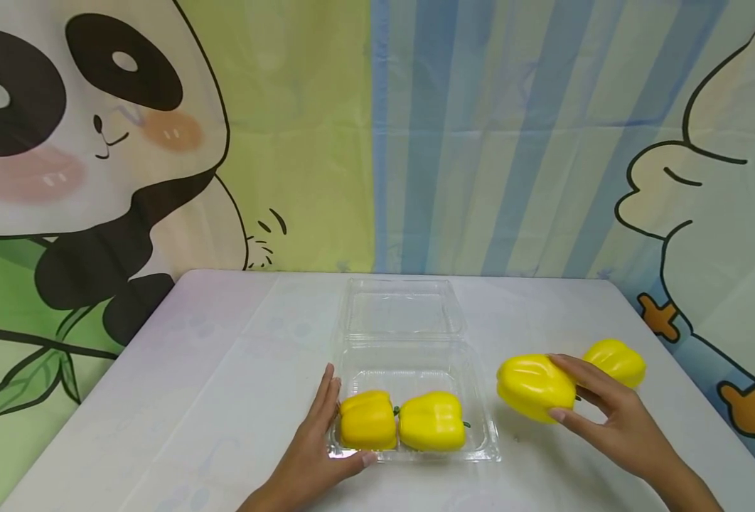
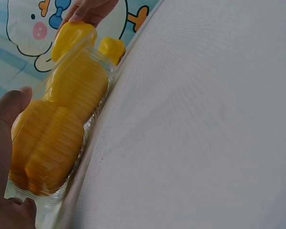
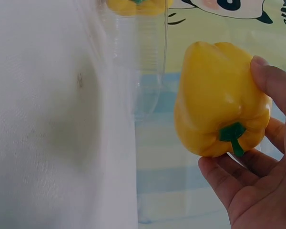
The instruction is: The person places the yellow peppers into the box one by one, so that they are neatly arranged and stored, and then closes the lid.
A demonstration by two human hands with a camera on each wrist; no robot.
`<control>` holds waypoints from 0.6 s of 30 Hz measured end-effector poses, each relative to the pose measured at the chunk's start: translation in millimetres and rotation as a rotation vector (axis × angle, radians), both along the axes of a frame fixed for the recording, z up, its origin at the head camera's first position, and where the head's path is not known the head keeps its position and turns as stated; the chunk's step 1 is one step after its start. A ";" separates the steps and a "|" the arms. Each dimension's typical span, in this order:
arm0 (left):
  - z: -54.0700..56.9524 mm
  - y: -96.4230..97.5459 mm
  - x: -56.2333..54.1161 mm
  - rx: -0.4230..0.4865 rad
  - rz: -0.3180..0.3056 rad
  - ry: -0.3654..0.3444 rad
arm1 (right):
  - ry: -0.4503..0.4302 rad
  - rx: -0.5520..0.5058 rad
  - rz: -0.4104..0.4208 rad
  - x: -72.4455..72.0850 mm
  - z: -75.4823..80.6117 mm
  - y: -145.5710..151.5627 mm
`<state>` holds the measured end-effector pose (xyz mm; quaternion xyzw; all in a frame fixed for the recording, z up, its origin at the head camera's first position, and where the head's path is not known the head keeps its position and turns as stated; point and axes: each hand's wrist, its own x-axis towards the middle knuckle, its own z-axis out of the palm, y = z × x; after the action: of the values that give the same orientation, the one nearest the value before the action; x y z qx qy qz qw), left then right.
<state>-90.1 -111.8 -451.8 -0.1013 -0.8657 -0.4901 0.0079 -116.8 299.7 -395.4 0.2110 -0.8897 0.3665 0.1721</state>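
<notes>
A clear plastic clamshell box (image 1: 489,444) lies on the table with its lid folded back. Two yellow bell peppers, one on the left (image 1: 367,421) and one on the right (image 1: 431,422), sit side by side along its front. My left hand (image 1: 310,444) rests against the box's front left corner, fingers straight along the left side and thumb at the front edge. To the right of the box, my right hand (image 1: 620,419) holds another yellow bell pepper (image 1: 534,387) above the table, its green stem (image 3: 232,132) toward the palm. Behind that hand lies one more bell pepper (image 1: 616,361).
The white table (image 1: 224,398) extends to both sides of the box. The transparent lid (image 1: 405,307) lies flat toward the table's back edge. Behind the table hangs a cloth backdrop (image 1: 454,135) with cartoon animals and stripes.
</notes>
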 end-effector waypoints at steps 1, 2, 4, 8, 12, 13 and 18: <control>0.0 -0.1 0.2 0.000 0.000 0.001 | 0.001 -0.003 0.002 -0.4 0.1 -1.2; 0.3 -0.2 0.3 0.001 0.000 0.003 | 0.000 -0.007 0.004 -1.0 0.3 -2.5; 0.3 -0.1 0.8 -0.006 0.000 0.004 | -0.001 -0.008 0.008 -1.7 0.8 -4.7; -0.3 0.5 2.0 -0.019 0.001 -0.005 | -0.014 -0.015 0.024 -1.6 2.4 -7.8; -1.3 1.0 1.9 -0.011 -0.008 -0.012 | -0.037 -0.021 0.039 0.8 4.1 -9.3; -1.6 1.0 1.6 -0.010 -0.012 -0.011 | -0.040 -0.024 0.043 1.3 4.6 -9.8; -1.9 0.2 0.6 -0.007 -0.012 -0.005 | -0.028 -0.035 0.069 1.1 8.5 -14.2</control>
<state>-89.5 -111.7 -453.7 -0.1052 -0.8669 -0.4873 0.0024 -115.7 285.5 -386.9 0.2335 -0.8776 0.3906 0.1506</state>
